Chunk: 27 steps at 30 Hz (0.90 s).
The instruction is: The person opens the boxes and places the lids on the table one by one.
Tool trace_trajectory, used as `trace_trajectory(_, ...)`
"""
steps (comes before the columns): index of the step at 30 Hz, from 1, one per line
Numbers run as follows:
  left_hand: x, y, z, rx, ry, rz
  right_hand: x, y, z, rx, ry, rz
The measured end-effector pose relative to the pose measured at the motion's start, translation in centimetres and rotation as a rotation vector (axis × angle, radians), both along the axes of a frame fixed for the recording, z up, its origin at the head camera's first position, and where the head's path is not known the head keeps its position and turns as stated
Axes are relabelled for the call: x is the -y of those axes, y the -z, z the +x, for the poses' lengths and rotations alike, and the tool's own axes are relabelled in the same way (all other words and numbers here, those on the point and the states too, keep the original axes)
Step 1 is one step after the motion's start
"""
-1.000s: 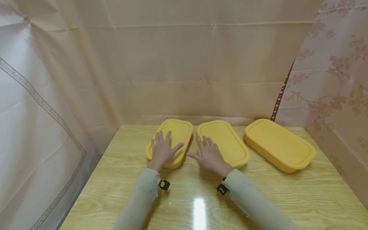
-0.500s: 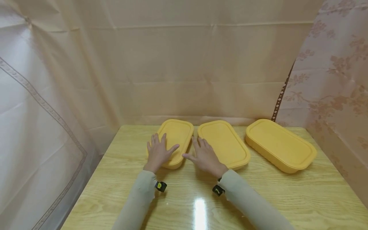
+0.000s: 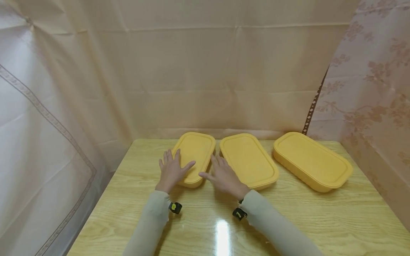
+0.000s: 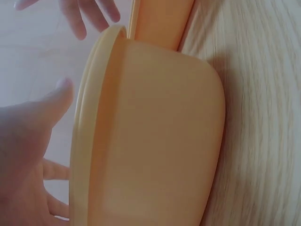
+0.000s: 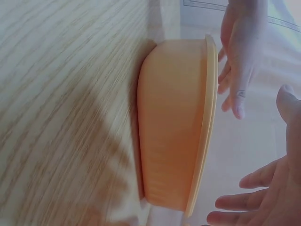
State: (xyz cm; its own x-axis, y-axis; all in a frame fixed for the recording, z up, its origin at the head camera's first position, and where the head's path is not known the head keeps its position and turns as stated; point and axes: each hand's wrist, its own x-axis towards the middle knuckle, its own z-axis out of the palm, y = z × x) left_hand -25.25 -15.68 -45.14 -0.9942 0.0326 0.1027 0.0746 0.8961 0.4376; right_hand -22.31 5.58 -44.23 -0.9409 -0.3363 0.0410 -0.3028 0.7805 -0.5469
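Observation:
Three yellow plastic boxes with lids stand side by side: a left box (image 3: pixel 196 151), a middle box (image 3: pixel 250 160) and a right box (image 3: pixel 310 160). My left hand (image 3: pixel 171 171), fingers spread, overlaps the near left side of the left box. Between the left and middle boxes is my right hand (image 3: pixel 225 178), its thumb pointing at the left box's near right corner. In the left wrist view, the left box (image 4: pixel 155 136) stands flat, with my thumb just off its lid rim. From the right wrist, both hands show beside the lid of that box (image 5: pixel 174 122), holding nothing.
The boxes rest near the back edge of a wood-grain table (image 3: pixel 198 227). Beige cloth (image 3: pixel 205 71) hangs behind it, white cloth (image 3: pixel 41 142) on the left and flowered cloth (image 3: pixel 378 99) on the right. Both wrists wear small black devices (image 3: pixel 175 207).
Both hands have drifted left and slightly toward me. The right hand has come off the middle box's lid into the space beside the left box. The boxes have not moved.

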Motion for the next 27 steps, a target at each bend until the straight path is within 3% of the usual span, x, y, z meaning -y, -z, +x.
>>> trace_trajectory(11,1.0,0.2,-0.2,-0.028,-0.022,0.003,0.7,0.5,0.2,0.065,-0.001,-0.059)
trace_trajectory(27,2.4,0.7,-0.3,-0.020,-0.053,0.021,1.4,1.5,0.5,0.064,-0.008,-0.073)
